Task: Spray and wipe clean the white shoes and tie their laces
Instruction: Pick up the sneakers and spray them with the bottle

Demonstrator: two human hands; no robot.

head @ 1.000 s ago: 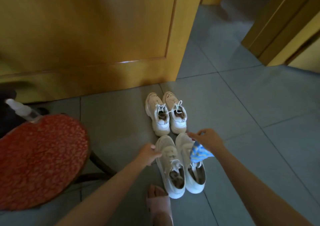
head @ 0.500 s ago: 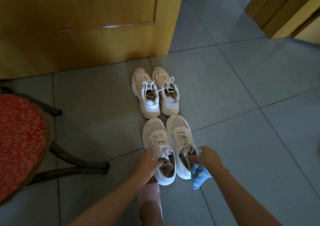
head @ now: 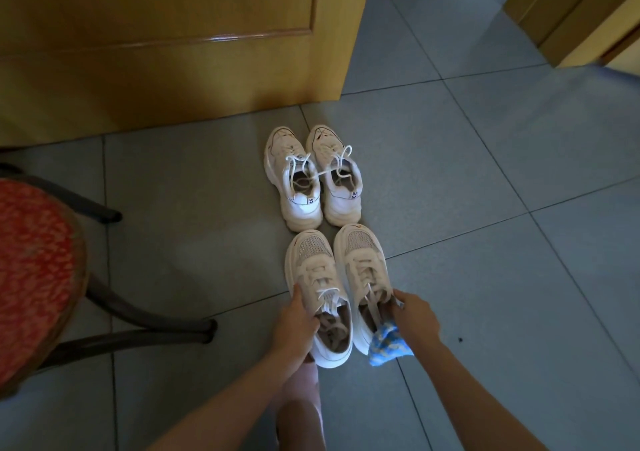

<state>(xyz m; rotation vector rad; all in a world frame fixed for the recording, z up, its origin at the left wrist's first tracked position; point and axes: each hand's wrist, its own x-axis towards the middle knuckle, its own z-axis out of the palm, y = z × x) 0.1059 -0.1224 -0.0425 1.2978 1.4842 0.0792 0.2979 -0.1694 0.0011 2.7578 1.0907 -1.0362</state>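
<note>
Two pairs of white shoes stand on the grey tiled floor, toes pointing at the door. The far pair [head: 313, 173] has loose laces draped across both shoes. In the near pair, my left hand [head: 298, 322] grips the collar of the left shoe [head: 317, 277]. The collar of the right shoe [head: 363, 263] is held by my right hand [head: 414, 315], which also clutches a blue and white cloth [head: 386, 345] hanging beside the heel.
A wooden door [head: 173, 35] stands just behind the shoes. A chair with a red patterned seat [head: 31, 270] and dark legs is at the left. My foot in a pink slipper [head: 301, 391] rests below the near pair. A door frame [head: 568, 11] is at the upper right.
My hands slid from the toes of the near pair back to the collars. The view tilted down, so the chair and a spray bottle on the left slipped partly out of frame.
</note>
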